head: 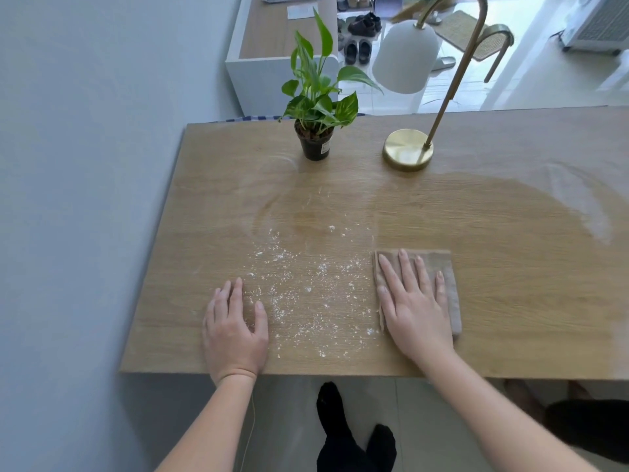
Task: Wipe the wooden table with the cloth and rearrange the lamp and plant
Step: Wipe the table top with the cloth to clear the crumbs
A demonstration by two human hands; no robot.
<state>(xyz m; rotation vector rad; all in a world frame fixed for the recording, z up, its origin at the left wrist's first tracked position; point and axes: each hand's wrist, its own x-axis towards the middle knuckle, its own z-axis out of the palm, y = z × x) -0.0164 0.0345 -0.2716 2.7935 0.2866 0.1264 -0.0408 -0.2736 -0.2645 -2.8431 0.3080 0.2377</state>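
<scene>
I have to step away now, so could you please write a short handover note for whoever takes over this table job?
Left hand: empty, flat on the light wooden table.
Right hand: flat on the folded brown cloth.
Done: nothing certain; faint smears show farther back.
Left: white crumbs between the hands; green potted plant and brass lamp with white shade stand at the far edge, to be rearranged.

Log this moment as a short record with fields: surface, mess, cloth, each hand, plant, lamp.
surface: wooden table, seen from the near edge
mess: white crumbs scattered between the two hands
cloth: folded brown cloth, flat on the table, right of the crumbs
left hand: left hand resting flat on the table, holding nothing
right hand: right hand pressed flat on the cloth
plant: potted plant, upright, far side
lamp: lamp, brass base right of the plant, white shade
</scene>
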